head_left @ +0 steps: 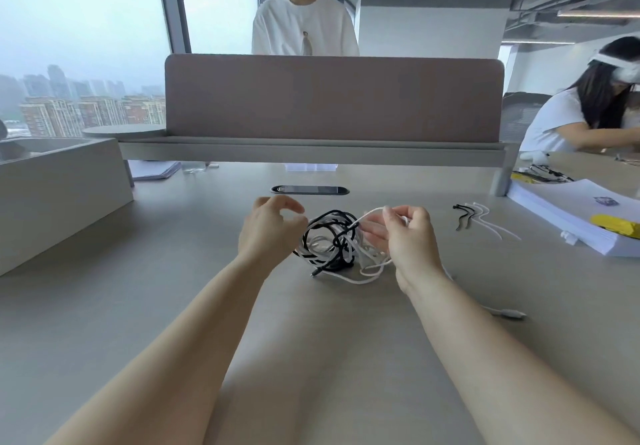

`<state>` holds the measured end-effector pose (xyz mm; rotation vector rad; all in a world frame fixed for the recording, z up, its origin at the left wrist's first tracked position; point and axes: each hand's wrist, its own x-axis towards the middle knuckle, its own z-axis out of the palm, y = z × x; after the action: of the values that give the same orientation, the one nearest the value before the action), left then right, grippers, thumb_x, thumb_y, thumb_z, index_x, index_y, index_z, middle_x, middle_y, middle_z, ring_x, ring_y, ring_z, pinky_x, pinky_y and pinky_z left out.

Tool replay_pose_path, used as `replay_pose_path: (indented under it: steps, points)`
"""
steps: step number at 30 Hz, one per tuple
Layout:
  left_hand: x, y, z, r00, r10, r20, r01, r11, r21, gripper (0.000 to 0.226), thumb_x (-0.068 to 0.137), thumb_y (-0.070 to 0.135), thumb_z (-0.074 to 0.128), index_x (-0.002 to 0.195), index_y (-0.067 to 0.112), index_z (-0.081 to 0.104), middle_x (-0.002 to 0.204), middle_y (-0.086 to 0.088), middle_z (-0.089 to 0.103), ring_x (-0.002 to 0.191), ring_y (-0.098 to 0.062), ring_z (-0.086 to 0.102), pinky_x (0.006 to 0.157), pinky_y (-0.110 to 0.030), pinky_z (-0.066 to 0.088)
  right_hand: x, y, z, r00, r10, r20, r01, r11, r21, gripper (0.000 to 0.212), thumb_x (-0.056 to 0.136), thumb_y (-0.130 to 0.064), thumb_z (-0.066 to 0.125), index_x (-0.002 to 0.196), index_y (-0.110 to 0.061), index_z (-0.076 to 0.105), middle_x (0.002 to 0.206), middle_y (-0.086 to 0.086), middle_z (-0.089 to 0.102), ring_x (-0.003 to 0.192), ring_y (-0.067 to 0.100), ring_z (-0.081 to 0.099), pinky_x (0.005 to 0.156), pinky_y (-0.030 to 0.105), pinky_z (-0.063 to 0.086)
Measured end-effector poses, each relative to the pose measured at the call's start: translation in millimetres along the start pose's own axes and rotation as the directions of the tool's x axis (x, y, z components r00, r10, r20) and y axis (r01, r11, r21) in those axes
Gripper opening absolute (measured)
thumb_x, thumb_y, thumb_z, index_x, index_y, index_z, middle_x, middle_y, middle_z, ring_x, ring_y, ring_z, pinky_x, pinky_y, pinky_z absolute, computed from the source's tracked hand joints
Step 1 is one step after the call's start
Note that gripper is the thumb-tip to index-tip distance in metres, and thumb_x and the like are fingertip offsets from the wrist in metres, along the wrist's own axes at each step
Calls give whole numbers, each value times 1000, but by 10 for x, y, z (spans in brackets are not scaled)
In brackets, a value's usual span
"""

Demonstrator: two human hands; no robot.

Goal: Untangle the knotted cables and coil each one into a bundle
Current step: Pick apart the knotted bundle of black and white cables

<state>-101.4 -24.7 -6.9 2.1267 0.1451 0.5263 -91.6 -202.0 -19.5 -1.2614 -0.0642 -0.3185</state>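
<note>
Knotted cables (pixel 332 240), black and white, lie heaped on the desk (pixel 173 306) at the centre of the frame, between your hands. Your right hand (pixel 412 237) pinches a white strand (pixel 370 212) that arches out of the heap's upper right. Your left hand (pixel 268 230) hovers just left of the heap, fingers loosely curled, seemingly holding nothing. The tangle lies left of your grip, so your left hand is nearer to pin it.

The tangle (pixel 332 240) mixes a black cable (pixel 341 237) and a white cable (pixel 356 280) on a grey-beige desk (pixel 322 340). Right of the tangle are black and white ties (pixel 465 218) and a white paper stack (pixel 561 209); behind it is a mauve divider (pixel 332 98).
</note>
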Motion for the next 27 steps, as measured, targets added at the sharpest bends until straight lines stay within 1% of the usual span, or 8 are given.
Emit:
replay_pose_path:
  steps: [2,4,7,13,16,19,22,27]
  points:
    - [-8,-45,36,971,236,18,-237,967,94,35,78,11,60,101,37,61,133,9,45,119,-18,47,103,-41,39,2,-23,4,999,32,25,-34,995,95,8,101,-12,42,93,-12,40,99,17,67,81,22,72,71,28,58]
    - [-54,-21,62,898,417,137,-437,877,198,49,80,8,59,117,40,59,145,15,39,130,-17,34,111,-37,24,-7,-36,14,998,38,51,-44,992,118,9,101,-13,41,93,-13,40,94,15,69,81,21,70,75,30,57]
    - [-110,-21,142,800,513,311,-598,725,343,50,86,17,58,126,47,53,144,25,38,137,-10,26,113,-35,7,-19,-50,26,997,17,69,-27,990,136,9,101,-15,42,92,-12,42,83,10,67,77,19,69,78,33,56]
    - [-108,-45,113,836,460,298,-547,664,510,25,87,40,52,108,44,64,134,28,46,130,-8,33,116,-43,8,13,-104,-19,998,14,64,-29,973,228,10,100,-16,45,91,-14,42,71,3,56,62,15,61,64,31,52]
    - [-138,1,129,895,385,227,-447,744,497,41,78,58,35,91,40,69,128,26,52,124,-9,40,114,-41,14,26,-109,-18,999,6,44,-15,979,203,12,98,-19,49,89,-16,42,65,0,51,57,12,53,66,33,50]
    - [-144,-3,160,904,385,186,-421,730,538,48,76,78,43,86,37,68,129,25,50,122,-10,44,113,-43,18,19,-86,-24,996,-26,83,25,1000,9,19,90,-18,64,91,-17,44,74,-1,47,60,13,49,69,33,47]
    - [-129,-56,166,877,410,251,-478,688,545,39,78,70,54,102,40,61,143,20,37,129,-14,39,115,-45,14,-18,-41,-24,978,-1,209,39,984,-174,17,88,-6,64,88,-14,49,76,-1,47,62,15,53,67,28,48]
    - [-146,-77,202,836,440,327,-547,714,437,43,85,45,62,126,40,50,142,19,35,126,-16,39,105,-36,26,-76,-68,28,956,8,295,-19,999,32,13,92,-2,56,86,-9,46,78,9,55,75,23,65,78,35,58]
